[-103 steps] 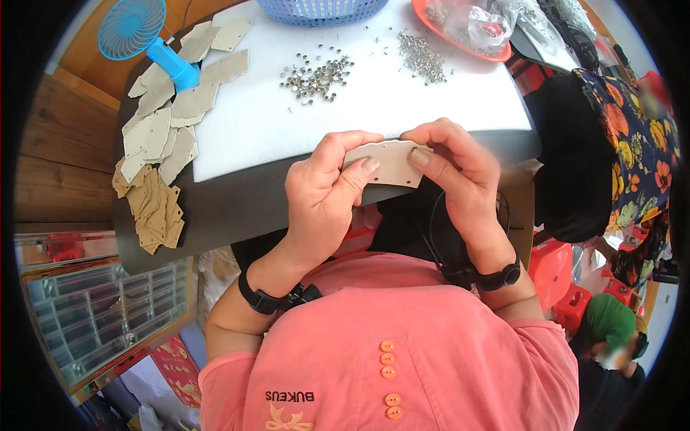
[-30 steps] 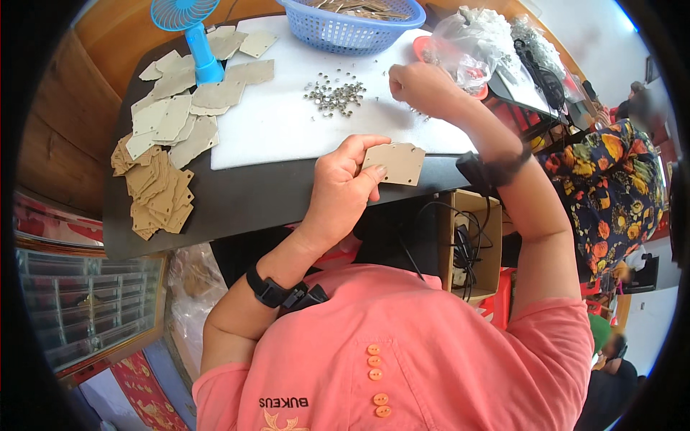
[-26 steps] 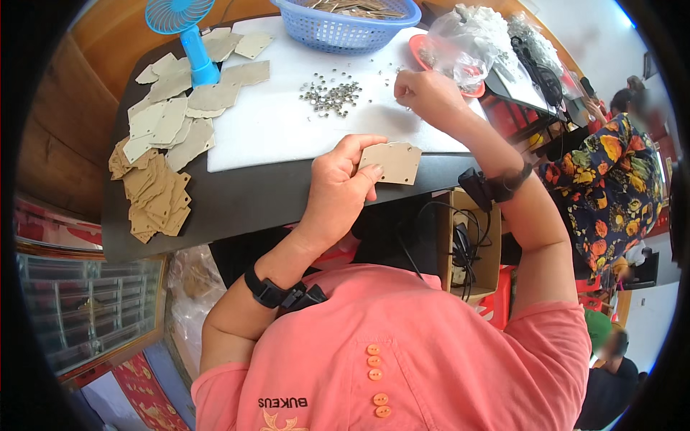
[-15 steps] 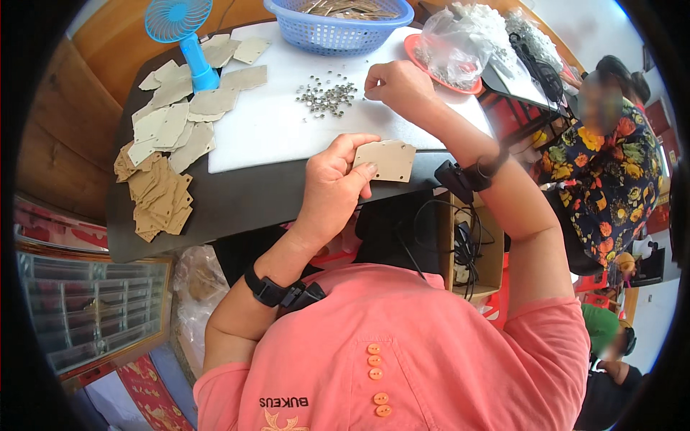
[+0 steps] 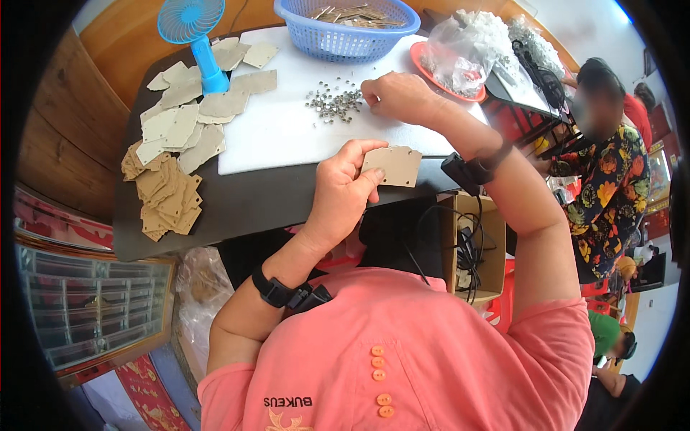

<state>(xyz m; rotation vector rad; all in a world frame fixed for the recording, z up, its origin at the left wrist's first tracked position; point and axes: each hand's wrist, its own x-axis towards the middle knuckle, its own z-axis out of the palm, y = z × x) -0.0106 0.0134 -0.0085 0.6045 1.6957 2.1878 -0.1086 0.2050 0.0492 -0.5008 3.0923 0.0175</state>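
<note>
My left hand [image 5: 346,182] grips a beige card piece [image 5: 397,168] by its left edge, thumb on top and fingers behind. Small holes run near the card's edges. Above the white board [image 5: 266,147], my right hand [image 5: 399,97] has its fingers curled together in a pinch. It is at the right side of a scattered pile of small metal eyelets [image 5: 336,105]. Whatever its fingertips may hold is too small or hidden to make out.
Grey card pieces [image 5: 172,128] and a brown stack [image 5: 169,197] lie at left, beside a blue fan [image 5: 210,68]. Behind are a blue basket [image 5: 345,36] and a red plate [image 5: 424,59] with a plastic bag [image 5: 467,54]. A person [image 5: 607,194] sits at right.
The whole view has shifted slightly, so the table things appear a little further right. My right hand remains beside the eyelets, and my left still holds the card.
</note>
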